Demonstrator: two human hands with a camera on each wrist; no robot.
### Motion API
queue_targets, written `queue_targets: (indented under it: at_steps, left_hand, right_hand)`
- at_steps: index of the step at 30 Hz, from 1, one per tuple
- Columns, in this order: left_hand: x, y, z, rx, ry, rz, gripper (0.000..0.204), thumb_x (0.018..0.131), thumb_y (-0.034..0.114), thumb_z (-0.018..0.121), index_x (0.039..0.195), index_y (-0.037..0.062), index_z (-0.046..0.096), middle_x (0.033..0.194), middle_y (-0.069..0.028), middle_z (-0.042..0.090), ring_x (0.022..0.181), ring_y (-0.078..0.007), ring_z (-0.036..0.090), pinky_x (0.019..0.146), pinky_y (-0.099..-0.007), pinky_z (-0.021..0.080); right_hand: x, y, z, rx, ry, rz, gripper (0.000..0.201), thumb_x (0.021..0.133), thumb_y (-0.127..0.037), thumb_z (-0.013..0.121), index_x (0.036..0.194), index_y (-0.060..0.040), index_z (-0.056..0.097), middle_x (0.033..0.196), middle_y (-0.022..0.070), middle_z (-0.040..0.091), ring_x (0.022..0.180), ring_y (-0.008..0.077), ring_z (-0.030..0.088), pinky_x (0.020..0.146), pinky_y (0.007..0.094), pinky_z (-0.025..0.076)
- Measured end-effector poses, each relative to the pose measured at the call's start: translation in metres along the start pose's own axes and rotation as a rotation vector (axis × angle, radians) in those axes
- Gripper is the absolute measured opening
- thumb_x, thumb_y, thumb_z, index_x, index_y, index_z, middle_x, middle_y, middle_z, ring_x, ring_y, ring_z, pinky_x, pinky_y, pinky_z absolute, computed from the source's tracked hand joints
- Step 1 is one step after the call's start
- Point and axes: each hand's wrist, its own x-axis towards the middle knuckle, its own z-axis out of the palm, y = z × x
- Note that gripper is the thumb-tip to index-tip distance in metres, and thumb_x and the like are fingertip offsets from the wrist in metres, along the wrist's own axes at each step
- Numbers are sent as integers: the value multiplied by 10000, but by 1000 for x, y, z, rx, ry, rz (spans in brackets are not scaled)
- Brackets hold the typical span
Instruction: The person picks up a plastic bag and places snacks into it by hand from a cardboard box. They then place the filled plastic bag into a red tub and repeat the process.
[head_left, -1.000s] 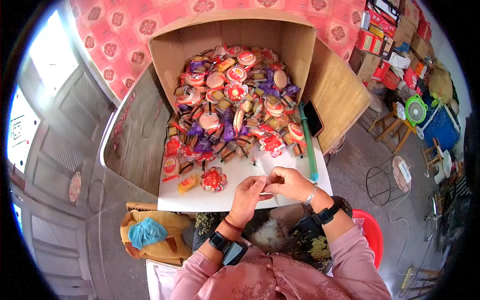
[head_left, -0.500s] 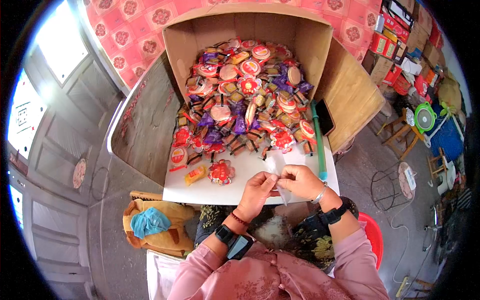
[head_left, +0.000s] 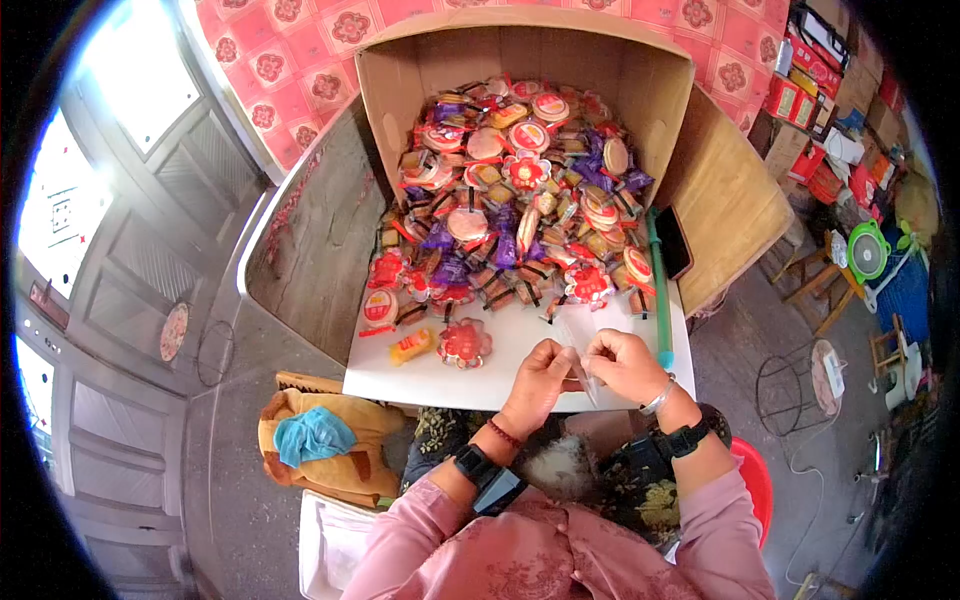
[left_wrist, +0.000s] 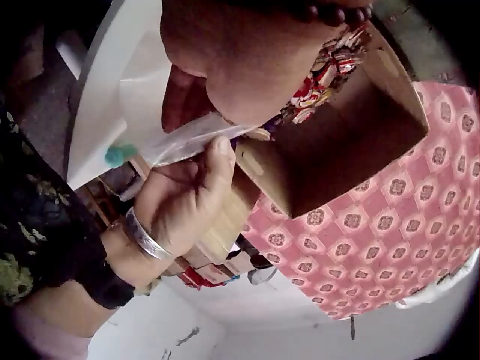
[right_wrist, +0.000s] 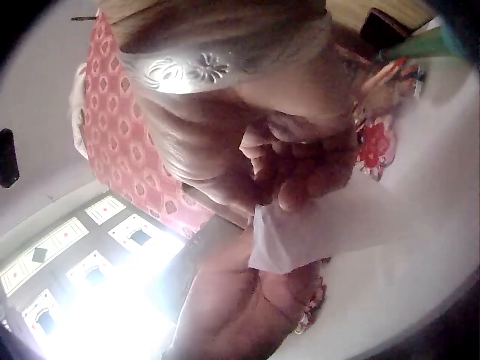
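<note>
- The left hand [head_left: 537,385] and the right hand [head_left: 628,365] are close together over the front of the bench, each pinching a thin, translucent whitish plastic film [right_wrist: 289,244] with thumb and fingers; whether it is a bag with an open mouth, I cannot tell.
- The film lies between the two hands, part of it stretching over the bench towards the snacks.
- The likeliest trouble, I judge, is tearing or slipping: film this thin could split under an uneven pull, or slide from the fingertips if its layers cling.
- A wide sweep of the forearms might nudge the red flower-shaped packet [head_left: 465,343] or the small yellow wrapped packet [head_left: 411,346] off the near edge.
- The heaped wrapped snacks [head_left: 525,215] spill out of a brown cardboard box [head_left: 450,60] — a knock could send loose ones sliding forward.
- The white-topped bench [head_left: 400,380] also carries a long green tube [head_left: 660,290] along its right side, a dark phone [head_left: 673,243] beside it.
- Around it: pink patterned covering [head_left: 300,90] behind, grey panelled doors [head_left: 110,400] at left, stacked cartons [head_left: 830,130] at right, and a red plastic basin [head_left: 755,490] low down — partly hidden by the sleeve.
</note>
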Motion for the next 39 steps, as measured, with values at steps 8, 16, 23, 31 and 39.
queue_targets:
  at_steps: [8, 16, 23, 31, 39]
  left_hand:
    - [-1, 5, 9, 67, 155, -109, 129, 961, 90, 487, 1066, 17, 474, 909, -92, 614, 771, -193, 646, 669, -324, 590]
    - [15, -11, 13, -32, -167, 72, 402, 959, 87, 487, 1358, 77, 442, 992, -51, 623, 786, -135, 637, 591, -278, 530]
    - [31, -51, -33, 663, -23, -94, 233, 931, 144, 511, 1135, 35, 541, 853, -105, 670, 694, -205, 668, 564, -357, 532]
    - [23, -28, -28, 907, 5, -37, 278, 899, 167, 472, 1121, 19, 548, 691, -185, 634, 489, -294, 610, 529, -410, 513]
    - [32, -48, -42, 1283, 5, 184, 293, 898, 157, 458, 1161, 76, 558, 816, -243, 662, 721, -399, 654, 666, -494, 520]
  right_hand:
    - [0, 11, -1, 24, 75, 27, 126, 819, -96, 657, 795, -4, 574, 682, 12, 567, 651, 84, 510, 600, 276, 458]
    - [-4, -2, -4, 25, -123, -47, 129, 837, -62, 665, 795, -15, 552, 721, -11, 561, 653, 75, 534, 584, 253, 461]
    - [5, 32, 7, -311, -22, 70, 178, 756, -176, 681, 751, -6, 628, 765, 163, 662, 698, 289, 642, 664, 377, 508]
    - [16, 66, 19, -416, -2, 147, 126, 795, -123, 616, 789, 2, 629, 693, 134, 649, 565, 224, 659, 558, 364, 521]
    - [21, 38, 9, -254, -34, 268, 181, 833, -143, 579, 817, 30, 627, 683, 136, 650, 525, 221, 653, 501, 357, 508]
